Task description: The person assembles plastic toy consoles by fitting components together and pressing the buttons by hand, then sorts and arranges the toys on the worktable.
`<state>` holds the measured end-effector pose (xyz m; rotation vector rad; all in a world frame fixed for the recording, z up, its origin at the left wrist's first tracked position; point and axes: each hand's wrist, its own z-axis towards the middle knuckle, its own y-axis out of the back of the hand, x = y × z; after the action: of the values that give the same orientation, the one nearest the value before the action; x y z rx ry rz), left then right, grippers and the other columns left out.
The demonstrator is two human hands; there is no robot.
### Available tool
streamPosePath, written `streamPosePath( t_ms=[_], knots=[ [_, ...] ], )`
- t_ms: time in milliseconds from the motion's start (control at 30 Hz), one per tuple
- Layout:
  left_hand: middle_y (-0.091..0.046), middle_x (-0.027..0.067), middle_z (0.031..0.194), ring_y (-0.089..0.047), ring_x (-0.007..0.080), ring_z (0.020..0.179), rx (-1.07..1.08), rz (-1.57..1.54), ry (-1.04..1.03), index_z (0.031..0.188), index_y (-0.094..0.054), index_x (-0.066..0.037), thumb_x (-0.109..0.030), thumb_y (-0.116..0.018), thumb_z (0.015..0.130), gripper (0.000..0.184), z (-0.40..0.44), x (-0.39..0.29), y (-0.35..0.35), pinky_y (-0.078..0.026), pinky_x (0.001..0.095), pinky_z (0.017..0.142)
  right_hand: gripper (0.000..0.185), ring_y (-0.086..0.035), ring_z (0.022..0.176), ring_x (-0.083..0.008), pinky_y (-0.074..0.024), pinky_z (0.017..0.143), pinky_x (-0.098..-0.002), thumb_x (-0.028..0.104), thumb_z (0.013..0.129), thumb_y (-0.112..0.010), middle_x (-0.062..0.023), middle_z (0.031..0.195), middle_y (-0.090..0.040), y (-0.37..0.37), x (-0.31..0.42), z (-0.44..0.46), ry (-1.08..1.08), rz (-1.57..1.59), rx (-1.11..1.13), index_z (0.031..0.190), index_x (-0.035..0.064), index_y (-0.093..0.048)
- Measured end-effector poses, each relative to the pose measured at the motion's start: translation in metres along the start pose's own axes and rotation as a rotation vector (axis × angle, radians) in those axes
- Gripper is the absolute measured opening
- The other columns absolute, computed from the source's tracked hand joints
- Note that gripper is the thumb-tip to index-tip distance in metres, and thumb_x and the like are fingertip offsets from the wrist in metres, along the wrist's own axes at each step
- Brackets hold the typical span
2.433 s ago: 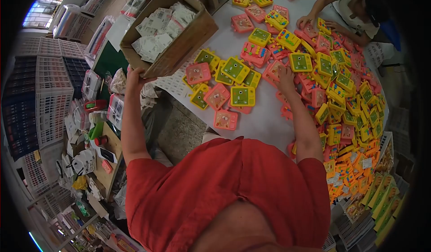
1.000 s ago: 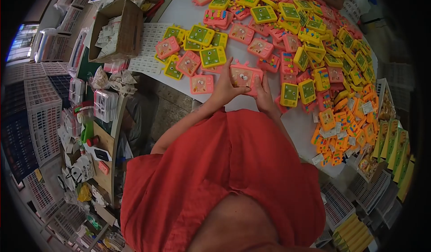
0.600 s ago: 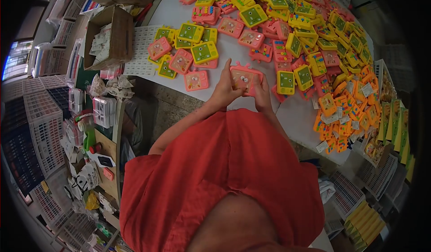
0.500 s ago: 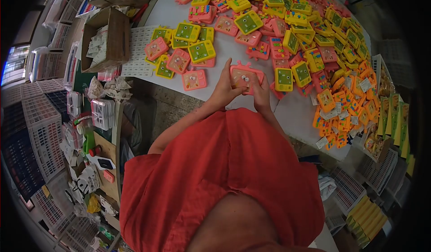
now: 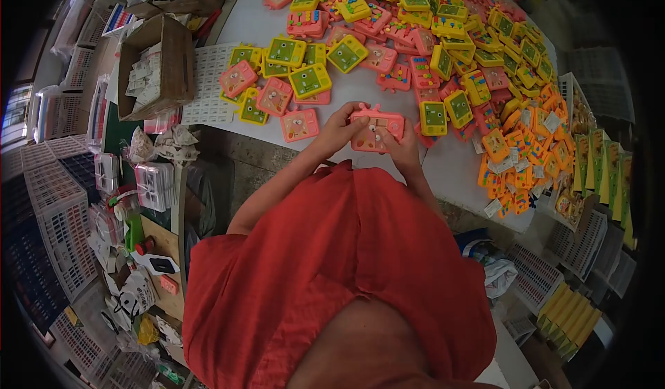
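A pink plastic toy (image 5: 368, 137) with small ears on top and a cartoon picture on its face is held in front of my body, above the table edge. My left hand (image 5: 339, 127) grips its left side, thumb on the front. On the right side my right hand (image 5: 404, 148) holds it, with the thumb over the face; the fingers behind are hidden. Left of my hands lies a group of similar toys, among them a pink one (image 5: 299, 125) and a yellow one (image 5: 309, 80). Close beyond my right hand is a yellow toy (image 5: 433, 118).
A large pile of yellow and pink toys (image 5: 454, 39) covers the far right of the white table (image 5: 443, 171). Small orange toys (image 5: 526, 153) with paper tags lie at the right. At left stand a cardboard box (image 5: 176, 70), a printed sheet (image 5: 208, 84) and a side bench with clear boxes (image 5: 155, 186).
The pink toy has come slightly lower and nearer my body. My left fingers have moved from upright to curled around its left edge, and my right thumb has shifted on its face.
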<state>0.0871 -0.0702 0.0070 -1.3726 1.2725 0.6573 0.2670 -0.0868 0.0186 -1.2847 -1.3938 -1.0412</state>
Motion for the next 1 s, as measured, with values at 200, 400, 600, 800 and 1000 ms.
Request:
streamPosePath(
  t_ms=[200, 400, 600, 800, 1000],
  knots=[
    [-0.057, 0.0029, 0.092, -0.053, 0.0060, 0.084, 0.096, 0.236, 0.024, 0.112, -0.048, 0.000, -0.018, -0.060, 0.090, 0.030, 0.002, 0.004, -0.005, -0.046, 0.0218, 0.070, 0.027, -0.057, 0.080, -0.0091, -0.0489, 0.069, -0.0237, 0.009, 0.084, -0.064, -0.0071, 0.093, -0.056, -0.001, 0.010, -0.014, -0.099, -0.018, 0.008, 0.102, 0.0001, -0.046],
    [-0.055, 0.0008, 0.091, -0.053, 0.0059, 0.083, 0.116, 0.153, 0.001, 0.108, -0.048, -0.003, -0.020, -0.059, 0.091, 0.027, 0.003, -0.008, -0.021, -0.046, 0.0219, 0.070, 0.026, -0.056, 0.072, -0.0075, -0.0481, 0.060, -0.0233, 0.012, 0.085, -0.062, -0.0050, 0.086, -0.058, 0.019, 0.007, -0.011, 0.020, -0.143, 0.023, 0.103, 0.0012, -0.047],
    [-0.054, 0.0005, 0.090, -0.053, 0.0069, 0.080, 0.039, 0.099, 0.018, 0.106, -0.049, -0.004, -0.017, -0.066, 0.086, 0.029, 0.009, 0.014, -0.049, -0.047, 0.0218, 0.069, 0.031, -0.056, 0.077, -0.0097, -0.0486, 0.066, -0.0240, 0.013, 0.083, -0.064, -0.0064, 0.090, -0.056, 0.049, -0.005, -0.011, 0.006, -0.058, 0.112, 0.104, -0.0001, -0.046],
    [-0.053, 0.0021, 0.086, -0.053, 0.0076, 0.081, -0.158, 0.347, 0.053, 0.105, -0.049, -0.003, -0.021, -0.078, 0.075, 0.046, 0.008, 0.020, -0.084, -0.047, 0.0227, 0.067, 0.032, -0.057, 0.079, -0.0108, -0.0504, 0.064, -0.0252, 0.013, 0.082, -0.065, -0.0062, 0.088, -0.056, 0.075, -0.018, -0.012, 0.161, -0.267, 0.098, 0.104, 0.0004, -0.045],
    [-0.050, 0.0034, 0.094, -0.051, 0.0080, 0.084, -0.175, 0.306, -0.059, 0.114, -0.044, -0.004, -0.018, -0.070, 0.082, 0.043, 0.008, 0.030, -0.064, -0.047, 0.0211, 0.070, 0.067, -0.057, 0.083, -0.0128, -0.0509, 0.064, -0.0252, 0.006, 0.080, -0.064, -0.0087, 0.103, -0.053, 0.075, 0.005, -0.010, -0.017, 0.110, 0.297, 0.137, 0.0041, -0.028]
  ],
)
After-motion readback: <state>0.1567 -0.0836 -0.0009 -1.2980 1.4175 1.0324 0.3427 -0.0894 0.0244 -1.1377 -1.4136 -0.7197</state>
